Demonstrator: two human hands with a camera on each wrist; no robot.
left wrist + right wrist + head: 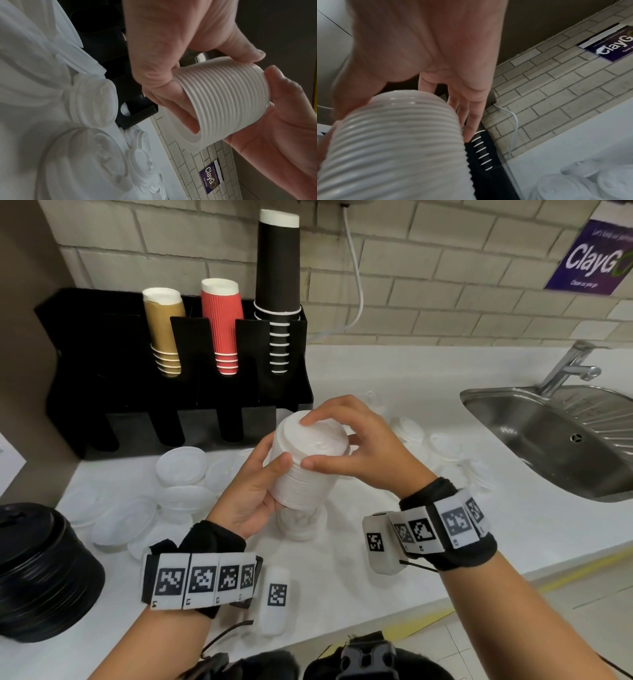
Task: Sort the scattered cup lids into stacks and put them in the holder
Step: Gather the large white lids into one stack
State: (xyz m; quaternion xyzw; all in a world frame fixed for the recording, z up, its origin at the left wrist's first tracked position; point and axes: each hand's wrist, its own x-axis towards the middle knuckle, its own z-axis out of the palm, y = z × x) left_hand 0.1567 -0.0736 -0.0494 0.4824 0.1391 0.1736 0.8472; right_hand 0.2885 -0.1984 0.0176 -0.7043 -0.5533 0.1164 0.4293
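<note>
Both hands hold a stack of white lids [305, 463] in the air above the middle of the counter [394, 542], just in front of the black holder [85, 378]: the left hand [246, 501] wraps its side, the right hand [356, 440] pinches the top lid with fingertips and thumb. Loose white lids [178, 467] lie scattered along the counter toward its back edge, and a purple sign [592, 258] on the brick wall reads "ClayG", its last letters cut off.

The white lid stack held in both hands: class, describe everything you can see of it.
The white lid stack is a column of many nested lids, plastic by its look, with ribbed sides of closely packed rims. It is held tilted above the counter, in front of the black holder. The left hand grips its side; the right hand pinches its top lid.
</note>
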